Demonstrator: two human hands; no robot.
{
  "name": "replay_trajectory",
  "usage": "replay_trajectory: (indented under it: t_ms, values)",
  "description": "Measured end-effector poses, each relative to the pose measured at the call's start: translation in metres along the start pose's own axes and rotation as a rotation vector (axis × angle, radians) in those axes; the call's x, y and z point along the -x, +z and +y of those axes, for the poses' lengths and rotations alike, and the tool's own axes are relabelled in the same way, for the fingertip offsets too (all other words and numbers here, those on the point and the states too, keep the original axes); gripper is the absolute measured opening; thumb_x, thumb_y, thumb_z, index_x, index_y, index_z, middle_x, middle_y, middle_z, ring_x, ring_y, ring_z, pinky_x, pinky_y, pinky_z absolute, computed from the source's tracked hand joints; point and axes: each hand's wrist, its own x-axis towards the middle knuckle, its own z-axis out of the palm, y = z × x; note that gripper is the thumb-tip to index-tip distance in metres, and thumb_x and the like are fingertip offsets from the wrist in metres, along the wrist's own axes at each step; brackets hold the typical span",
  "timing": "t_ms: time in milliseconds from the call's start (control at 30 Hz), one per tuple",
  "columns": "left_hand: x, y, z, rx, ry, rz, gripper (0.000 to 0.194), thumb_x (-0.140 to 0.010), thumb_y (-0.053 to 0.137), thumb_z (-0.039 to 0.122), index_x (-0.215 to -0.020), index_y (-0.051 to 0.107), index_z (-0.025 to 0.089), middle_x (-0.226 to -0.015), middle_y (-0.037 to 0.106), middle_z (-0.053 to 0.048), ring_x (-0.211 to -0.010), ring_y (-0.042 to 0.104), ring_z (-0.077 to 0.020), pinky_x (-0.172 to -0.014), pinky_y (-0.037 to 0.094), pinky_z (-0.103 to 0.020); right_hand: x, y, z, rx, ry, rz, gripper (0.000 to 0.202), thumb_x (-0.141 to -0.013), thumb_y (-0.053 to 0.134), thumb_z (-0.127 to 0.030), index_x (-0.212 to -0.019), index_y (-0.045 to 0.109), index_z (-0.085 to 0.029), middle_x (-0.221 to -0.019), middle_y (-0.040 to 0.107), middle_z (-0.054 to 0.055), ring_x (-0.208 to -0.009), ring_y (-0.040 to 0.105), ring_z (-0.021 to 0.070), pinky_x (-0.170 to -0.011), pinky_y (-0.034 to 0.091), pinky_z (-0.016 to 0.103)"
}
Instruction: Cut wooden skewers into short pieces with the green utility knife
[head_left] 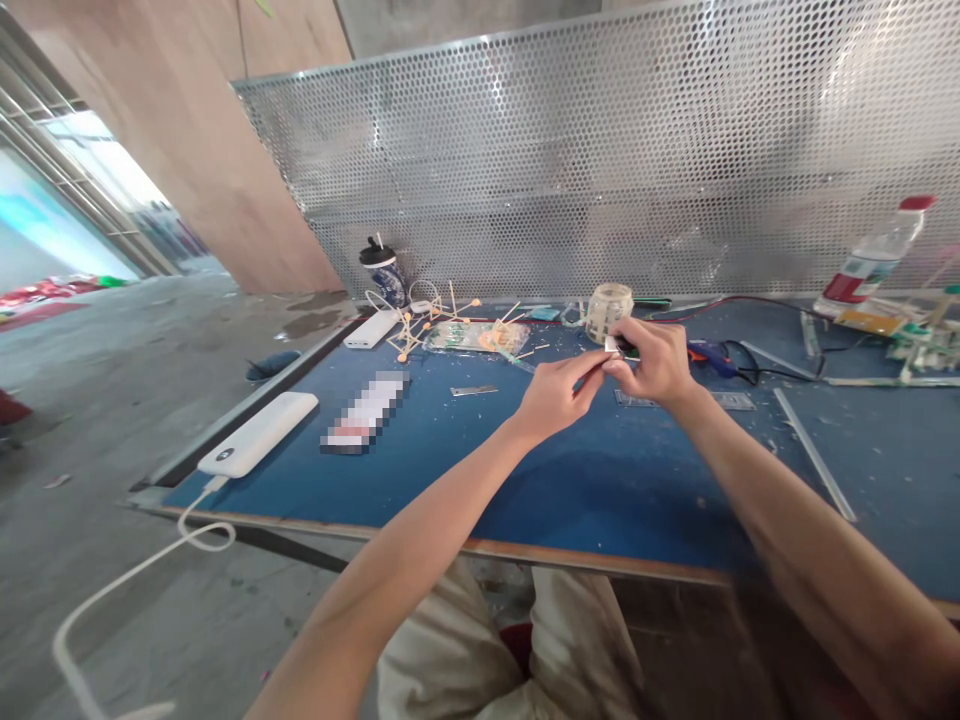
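Above the blue table (450, 460), my left hand (559, 395) and my right hand (652, 360) meet at their fingertips. Pinched in my right hand is a small white piece (611, 344), with something dark partly hidden behind the fingers. The left fingers and thumb are pressed together beside it; what they hold is too small and covered to name. Just behind the hands stands a glass jar (609, 308). To the right of my right hand lies a blue glue gun (712, 357) with a black cord. A flat metal ruler (733, 401) lies partly behind my right wrist.
Thin sticks joined by small balls (403, 357) stand near a plastic packet (457, 336). A blade (474, 391), a white power bank (259, 435), a blurred phone-like rectangle (365, 412), a cup (382, 272), a bottle (874, 262) and a clear stick (815, 455) are about. A perforated metal panel (562, 170) rises behind.
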Motion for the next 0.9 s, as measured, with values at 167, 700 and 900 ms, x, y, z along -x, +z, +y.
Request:
replay_trajectory:
  t_ms: [167, 700, 900]
  values:
    - [0.001, 0.0, 0.009, -0.016, 0.012, 0.006, 0.027, -0.103, 0.052, 0.025, -0.122, 0.069, 0.018, -0.107, 0.08, -0.005, -0.079, 0.075, -0.0112, -0.075, 0.062, -0.024, -0.001, -0.001, 0.001, 0.004, -0.024, 0.029, 0.048, -0.094, 0.039, -0.066, -0.085, 0.057, -0.023, -0.065, 0.058, 0.0, -0.056, 0.053, 0.0165, -0.056, 0.035, 0.032]
    - [0.002, 0.0, 0.003, -0.013, 0.003, -0.022, 0.027, -0.104, 0.049, 0.026, -0.118, 0.07, 0.018, -0.094, 0.08, -0.003, -0.079, 0.075, -0.0135, -0.07, 0.057, -0.024, -0.003, 0.0, 0.003, 0.087, -0.003, 0.011, 0.053, -0.093, 0.04, -0.072, -0.08, 0.057, -0.023, -0.066, 0.06, 0.0, -0.058, 0.052, 0.016, -0.056, 0.032, 0.033]
    - [0.002, -0.002, 0.004, -0.024, -0.029, -0.06, 0.029, -0.105, 0.045, 0.029, -0.116, 0.07, 0.019, -0.091, 0.08, -0.004, -0.076, 0.074, -0.0127, -0.071, 0.057, -0.023, -0.002, 0.0, 0.005, 0.109, 0.012, -0.053, 0.057, -0.093, 0.037, -0.074, -0.083, 0.061, -0.024, -0.069, 0.064, 0.002, -0.06, 0.055, 0.0174, -0.057, 0.033, 0.034]
